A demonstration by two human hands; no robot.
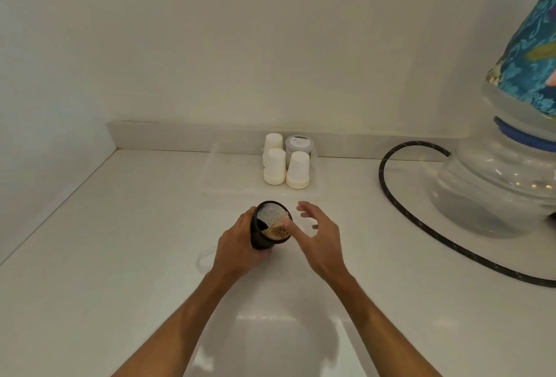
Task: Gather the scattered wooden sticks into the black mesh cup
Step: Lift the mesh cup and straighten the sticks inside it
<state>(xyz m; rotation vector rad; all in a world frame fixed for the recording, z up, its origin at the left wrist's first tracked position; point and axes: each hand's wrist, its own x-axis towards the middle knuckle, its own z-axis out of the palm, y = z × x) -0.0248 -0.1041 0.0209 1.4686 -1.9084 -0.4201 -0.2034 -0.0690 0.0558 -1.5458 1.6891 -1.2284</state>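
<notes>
Black mesh cup (270, 225) at frame centre, tilted with its mouth toward 1 o'clock, wooden sticks (279, 231) bunched at the lower rim inside. Left hand (237, 245) grips the cup wall from 8 o'clock; right hand (319, 235) at 3 o'clock, fingers spread and relaxed, holding nothing. White countertop (120, 256) beneath; paper cups (285, 166) at 12 o'clock, black hose (400, 211) and clear jug (496, 190) toward 2–3 o'clock.
</notes>
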